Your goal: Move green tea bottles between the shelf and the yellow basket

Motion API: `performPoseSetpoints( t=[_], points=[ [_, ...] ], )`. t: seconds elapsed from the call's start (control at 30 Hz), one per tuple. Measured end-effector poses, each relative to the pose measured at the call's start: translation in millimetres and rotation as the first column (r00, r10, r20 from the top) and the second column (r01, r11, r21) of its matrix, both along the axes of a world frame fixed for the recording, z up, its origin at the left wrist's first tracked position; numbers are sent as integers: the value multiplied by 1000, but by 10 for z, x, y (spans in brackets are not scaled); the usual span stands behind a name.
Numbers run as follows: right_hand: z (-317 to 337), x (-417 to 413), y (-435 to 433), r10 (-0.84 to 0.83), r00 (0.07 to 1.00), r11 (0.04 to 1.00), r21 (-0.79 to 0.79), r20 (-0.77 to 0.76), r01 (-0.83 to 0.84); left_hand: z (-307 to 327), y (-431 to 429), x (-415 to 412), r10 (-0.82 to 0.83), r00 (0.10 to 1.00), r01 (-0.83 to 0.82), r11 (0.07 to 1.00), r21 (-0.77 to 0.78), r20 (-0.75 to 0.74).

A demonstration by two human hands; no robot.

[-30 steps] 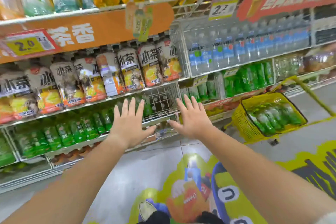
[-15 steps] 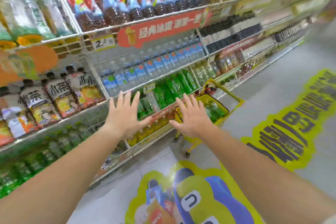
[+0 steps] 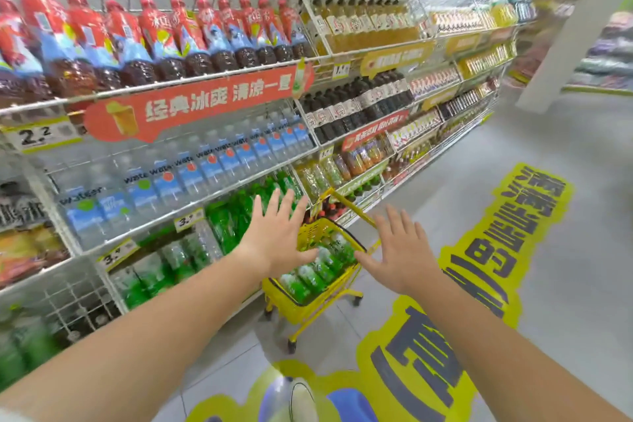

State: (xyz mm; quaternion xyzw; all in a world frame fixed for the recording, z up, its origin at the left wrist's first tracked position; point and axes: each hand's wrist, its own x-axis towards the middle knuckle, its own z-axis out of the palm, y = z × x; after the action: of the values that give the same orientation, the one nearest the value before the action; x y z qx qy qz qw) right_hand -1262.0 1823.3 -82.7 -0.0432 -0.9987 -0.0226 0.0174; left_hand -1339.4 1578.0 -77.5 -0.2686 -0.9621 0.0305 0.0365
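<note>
A yellow basket (image 3: 301, 310) on wheels stands on the floor against the shelving, with several green tea bottles (image 3: 310, 276) lying inside. More green tea bottles (image 3: 226, 221) stand on the low shelf (image 3: 150, 243) to its left. My left hand (image 3: 277, 235) hovers with straight spread fingers over the basket's left rim, holding nothing. My right hand (image 3: 399, 248) hovers the same way just right of the basket, also empty. The basket's yellow handle (image 3: 352, 207) rises between my two hands.
Wire shelves run along the left: red-labelled tea bottles (image 3: 164, 41) on top, water bottles (image 3: 191, 171) below, dark drinks (image 3: 359, 103) further right. The grey floor carries a yellow sticker (image 3: 479, 271). My shoe (image 3: 301, 401) shows at the bottom. The aisle stretches away to the right.
The view has swung right along the shelving, and the basket has come from the right into the middle, close under my hands. Both hands stay spread and empty.
</note>
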Motion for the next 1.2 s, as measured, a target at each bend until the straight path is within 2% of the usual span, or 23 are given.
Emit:
performPoseSetpoints(
  t=[0.17,0.33,0.43,0.73,0.87,1.0,1.2],
  points=[
    [-102,-529,575,-19,999,998,57,26,17,-283,585,-667,12,999,-14,998,57,31],
    [-224,-1310,1091,26,997,996,84,77,-33,-471,1026,-1390,56,996,-59,997,59,63],
    [-317,-1797,1283,74,994,994,79,83,-81,-599,1178,-1751,101,991,-104,994,26,82],
    [-784,-3112,1510,252,938,961,51,239,-271,-1102,1287,-2334,294,941,-285,955,-81,166],
    [-1156,-3642,1508,356,885,923,37,300,-384,-1404,1292,-2477,425,878,-413,905,-97,223],
    [-1622,-4024,1507,460,809,878,-54,367,-475,-1782,1408,-2532,542,792,-534,838,-112,281],
    [-2562,-4387,1666,550,676,816,-144,491,-559,-2660,1832,-2581,694,615,-675,709,-204,376]
  ],
)
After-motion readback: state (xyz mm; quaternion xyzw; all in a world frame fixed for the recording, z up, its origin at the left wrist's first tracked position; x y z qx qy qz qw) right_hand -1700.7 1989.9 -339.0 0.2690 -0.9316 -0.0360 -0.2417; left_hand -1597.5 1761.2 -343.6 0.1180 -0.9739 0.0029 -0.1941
